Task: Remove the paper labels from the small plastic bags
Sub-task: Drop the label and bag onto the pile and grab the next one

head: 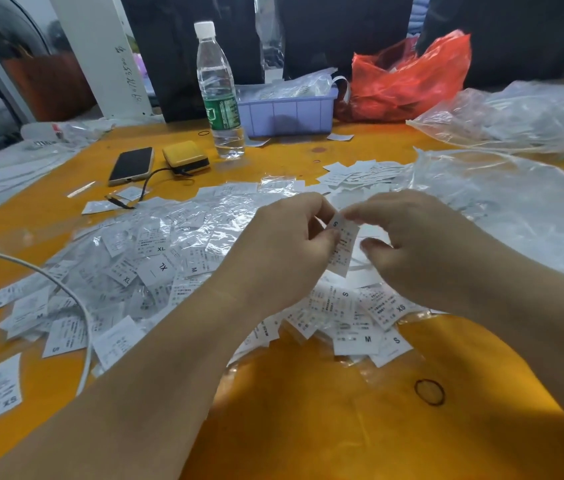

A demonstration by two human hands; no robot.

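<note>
Over the middle of the orange table [308,410] I hold one small clear bag with a white paper label marked S [343,247] between both hands. My left hand [284,251] pinches its left edge with thumb and fingers. My right hand [412,244] pinches its top right corner with curled fingers. Below and to the left lies a wide heap of bagged labels [142,265] marked XL, M, S and XS. A smaller pile of loose white labels [356,174] lies beyond my hands.
A water bottle [220,95], a purple tray [287,112], a red plastic bag [408,77] and large clear bags [516,119] stand at the back. A phone [131,165], a yellow box [185,157] and a white cable [66,289] lie left. A rubber band [429,392] lies near.
</note>
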